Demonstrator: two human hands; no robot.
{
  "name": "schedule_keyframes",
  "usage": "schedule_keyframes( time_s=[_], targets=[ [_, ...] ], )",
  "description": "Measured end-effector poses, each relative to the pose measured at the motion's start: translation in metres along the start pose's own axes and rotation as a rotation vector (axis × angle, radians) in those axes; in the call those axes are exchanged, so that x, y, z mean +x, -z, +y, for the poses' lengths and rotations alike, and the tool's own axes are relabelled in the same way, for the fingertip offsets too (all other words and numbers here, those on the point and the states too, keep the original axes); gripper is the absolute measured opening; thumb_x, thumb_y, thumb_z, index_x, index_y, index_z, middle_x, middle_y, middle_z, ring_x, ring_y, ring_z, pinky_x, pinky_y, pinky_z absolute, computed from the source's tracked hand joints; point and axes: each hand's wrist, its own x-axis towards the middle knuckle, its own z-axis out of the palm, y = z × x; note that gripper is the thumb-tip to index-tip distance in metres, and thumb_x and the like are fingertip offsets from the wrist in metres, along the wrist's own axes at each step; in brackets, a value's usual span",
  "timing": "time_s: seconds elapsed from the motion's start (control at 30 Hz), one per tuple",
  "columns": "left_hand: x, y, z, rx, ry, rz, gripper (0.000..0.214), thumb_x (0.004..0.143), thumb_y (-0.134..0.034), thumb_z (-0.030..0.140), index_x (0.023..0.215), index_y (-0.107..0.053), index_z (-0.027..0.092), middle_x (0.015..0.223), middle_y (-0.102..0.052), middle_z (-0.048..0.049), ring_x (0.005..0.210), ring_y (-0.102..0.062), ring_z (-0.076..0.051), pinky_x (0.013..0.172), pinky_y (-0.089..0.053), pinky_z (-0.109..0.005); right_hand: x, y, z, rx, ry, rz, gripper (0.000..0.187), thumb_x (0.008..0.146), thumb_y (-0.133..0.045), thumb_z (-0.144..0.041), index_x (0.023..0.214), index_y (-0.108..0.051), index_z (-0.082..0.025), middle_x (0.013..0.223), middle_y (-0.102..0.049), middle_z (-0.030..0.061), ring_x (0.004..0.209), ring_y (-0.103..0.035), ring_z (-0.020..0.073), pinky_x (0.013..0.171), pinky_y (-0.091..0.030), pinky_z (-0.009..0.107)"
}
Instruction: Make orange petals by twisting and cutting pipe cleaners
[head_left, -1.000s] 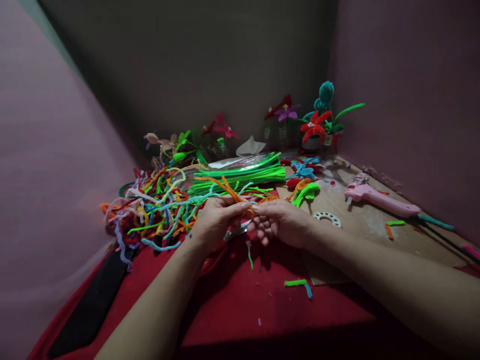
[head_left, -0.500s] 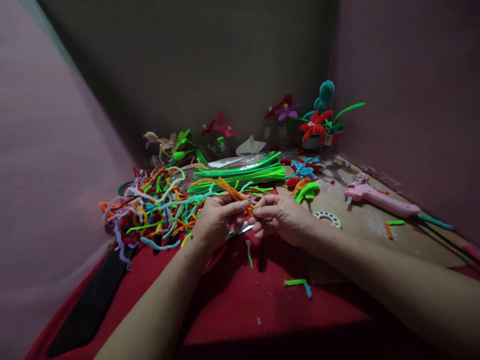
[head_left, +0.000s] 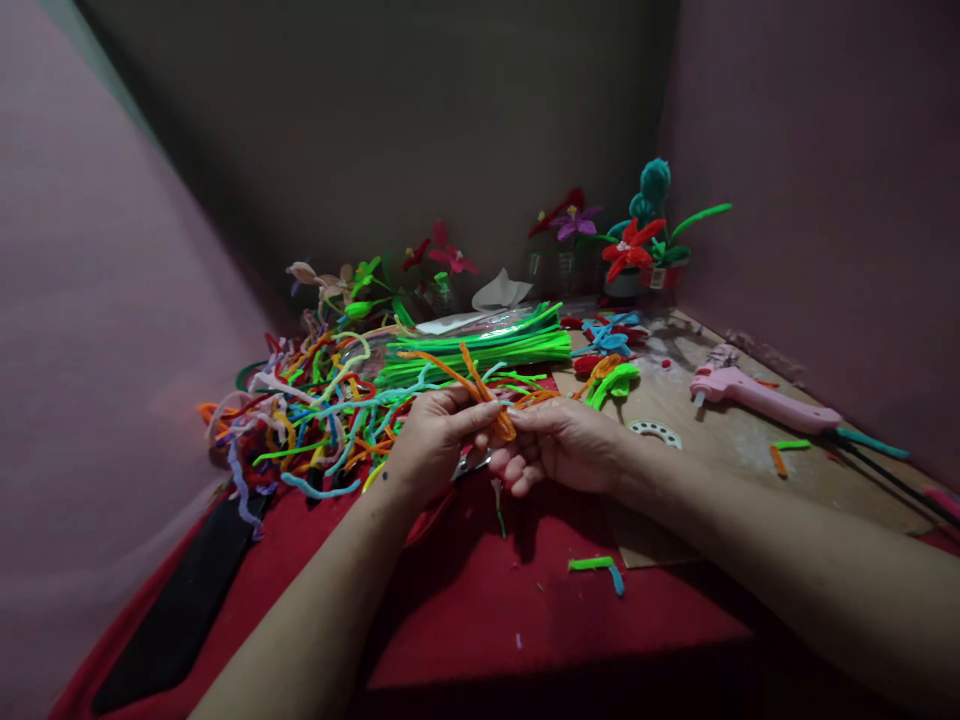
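Both my hands meet over the middle of the red cloth, pinching an orange pipe cleaner (head_left: 478, 377) that is bent into a narrow loop. My left hand (head_left: 442, 430) is closed on it from the left, thumb on top. From the right, my right hand (head_left: 562, 440) grips the loop's near end between thumb and forefinger, its other fingers curled below. Two orange ends stick up and away past the fingers. Beneath the hands, scissors (head_left: 472, 462) are mostly hidden. A small green stem with a pale tip (head_left: 499, 508) lies just in front.
A tangled heap of coloured pipe cleaners (head_left: 300, 410) spreads at left, beside a bundle of green ones (head_left: 487, 345). A pink glue gun (head_left: 765, 395) and a white ring (head_left: 654, 432) lie on the cardboard (head_left: 712, 490). Pipe-cleaner flowers (head_left: 634, 245) stand behind. A black flat object (head_left: 180, 610) lies front left.
The orange pipe cleaner's ends have spread apart, and its looped near end now shows between the fingers. My right hand has turned slightly, its lower fingers dropping.
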Motion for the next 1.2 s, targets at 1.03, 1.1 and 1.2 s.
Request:
schedule_keyframes(
  time_s=[1.03,1.1,1.2],
  targets=[
    [0.002,-0.002,-0.002,0.029,-0.012,-0.033,0.014,0.071,-0.065,0.023,0.078,-0.06,0.012,0.059,-0.056,0.0008,0.047,-0.048,-0.006,0.045,-0.037,-0.019,0.008,-0.004,0.012,-0.124,0.217,0.207,0.016,0.082,-0.052,-0.021,0.07,-0.056,-0.01,0.055,-0.058,0.003,0.041,-0.053,0.0092,0.04,-0.045,0.021],
    [0.001,-0.003,-0.001,0.05,-0.008,-0.015,0.015,0.07,-0.066,0.023,0.077,-0.06,0.012,0.059,-0.056,0.0007,0.045,-0.047,-0.006,0.043,-0.035,-0.019,0.006,-0.007,0.011,-0.19,0.239,0.243,0.017,0.08,-0.053,-0.024,0.071,-0.057,-0.01,0.056,-0.058,0.0028,0.042,-0.052,0.0085,0.041,-0.045,0.021],
    [0.0,-0.004,0.001,0.081,0.0,0.038,0.016,0.068,-0.067,0.024,0.075,-0.06,0.012,0.055,-0.054,0.0021,0.041,-0.042,-0.005,0.039,-0.031,-0.018,0.003,-0.011,0.009,-0.247,0.245,0.24,0.019,0.079,-0.054,-0.029,0.073,-0.058,-0.011,0.059,-0.058,0.0028,0.045,-0.052,0.0085,0.045,-0.046,0.022]
  ],
)
